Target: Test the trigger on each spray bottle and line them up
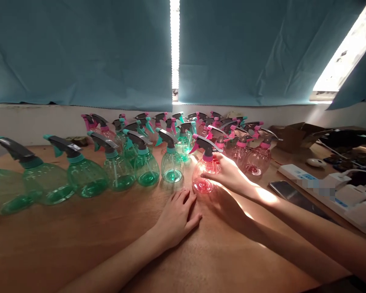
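My right hand [228, 173] wraps round the body of a pink spray bottle [203, 175] with a grey trigger head, which stands upright on the wooden table [110, 244]. My left hand [177, 217] lies flat on the table just in front of that bottle, fingers stretched out and holding nothing. A row of green spray bottles [146, 167] runs off to the left of the pink one. A cluster of pink spray bottles [256, 156] stands to its right.
More green and pink bottles [171, 122] crowd the back of the table below blue curtains. At the right lie a phone [289, 193], a white power strip [305, 177], white adapters [354, 195], a cardboard box [293, 136] and dark objects.
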Demonstrator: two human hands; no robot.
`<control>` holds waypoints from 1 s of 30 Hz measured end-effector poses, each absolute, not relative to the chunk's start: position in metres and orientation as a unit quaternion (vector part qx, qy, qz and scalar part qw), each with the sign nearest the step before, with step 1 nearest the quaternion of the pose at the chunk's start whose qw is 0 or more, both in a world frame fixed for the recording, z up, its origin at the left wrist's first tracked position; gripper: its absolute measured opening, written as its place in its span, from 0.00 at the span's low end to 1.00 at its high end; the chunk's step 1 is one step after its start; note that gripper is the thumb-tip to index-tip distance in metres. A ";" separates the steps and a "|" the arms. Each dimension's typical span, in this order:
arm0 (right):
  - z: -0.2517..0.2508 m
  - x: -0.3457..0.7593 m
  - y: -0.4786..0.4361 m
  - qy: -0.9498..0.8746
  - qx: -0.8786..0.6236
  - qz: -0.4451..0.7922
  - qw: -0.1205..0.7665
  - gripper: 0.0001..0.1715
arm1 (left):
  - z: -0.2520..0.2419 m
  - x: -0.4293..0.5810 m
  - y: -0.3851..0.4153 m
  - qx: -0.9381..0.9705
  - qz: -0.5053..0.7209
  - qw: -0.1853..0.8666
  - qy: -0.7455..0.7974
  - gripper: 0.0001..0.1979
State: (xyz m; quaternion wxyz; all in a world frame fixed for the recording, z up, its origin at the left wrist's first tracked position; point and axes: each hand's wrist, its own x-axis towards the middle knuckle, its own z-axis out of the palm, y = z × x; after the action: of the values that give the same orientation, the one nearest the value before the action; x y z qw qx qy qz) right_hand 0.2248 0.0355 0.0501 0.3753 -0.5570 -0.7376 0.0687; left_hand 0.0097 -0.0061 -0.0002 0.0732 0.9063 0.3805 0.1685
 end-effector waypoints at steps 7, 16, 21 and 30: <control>0.057 0.207 0.062 -0.740 -0.566 0.072 0.355 0.36 | 0.002 0.009 -0.007 0.908 0.159 0.079 0.380 0.24; 0.058 0.205 0.082 -0.733 -0.582 0.091 0.340 0.39 | 0.005 0.010 -0.006 0.908 0.139 0.086 0.385 0.24; 0.057 0.203 0.084 -0.729 -0.581 0.102 0.348 0.38 | 0.004 0.009 -0.007 0.907 0.150 0.082 0.385 0.23; 0.063 0.232 0.042 -0.708 -0.555 0.155 0.408 0.26 | 0.001 0.008 -0.005 0.909 0.143 0.061 0.387 0.23</control>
State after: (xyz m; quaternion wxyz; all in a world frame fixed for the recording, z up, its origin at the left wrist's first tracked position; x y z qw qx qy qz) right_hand 0.2323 0.0422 0.0631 0.4085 -0.5548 -0.7079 0.1554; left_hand 0.0080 -0.0049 0.0008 0.0613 0.9088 0.3870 0.1430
